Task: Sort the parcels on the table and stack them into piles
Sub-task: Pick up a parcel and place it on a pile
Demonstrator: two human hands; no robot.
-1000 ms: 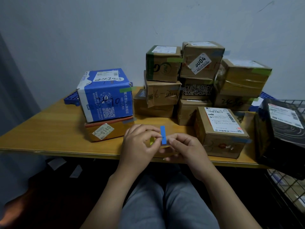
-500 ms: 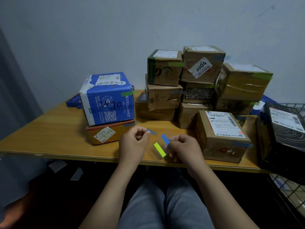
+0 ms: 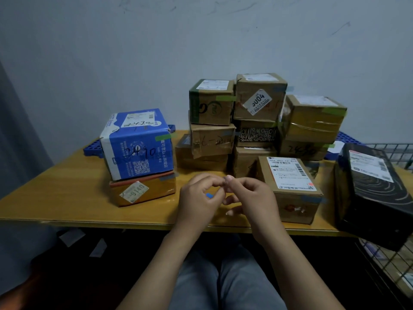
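My left hand (image 3: 197,199) and my right hand (image 3: 253,198) meet fingertip to fingertip above the table's front edge, both with fingers curled. Between them they pinch small sticky tabs; only a blue tab (image 3: 209,195) shows, below my left fingers. On the left, a blue box (image 3: 136,144) sits on a flat orange-brown parcel (image 3: 143,190). Brown parcels are stacked at the back: a green-edged box (image 3: 211,102), a box labelled 5U04 (image 3: 259,97) and a taped box (image 3: 312,118). A brown parcel with a white label (image 3: 289,186) stands right of my right hand.
The wooden table (image 3: 67,198) stands against a grey wall. A black parcel (image 3: 375,189) lies at the right, over a wire basket (image 3: 391,260). Blue plastic grids (image 3: 92,148) lie behind the boxes. My knees are under the front edge.
My hands, apart half a second ago with blue and yellow-green tabs showing between them, have come together. The yellow-green tab is hidden now. The parcels have not moved.
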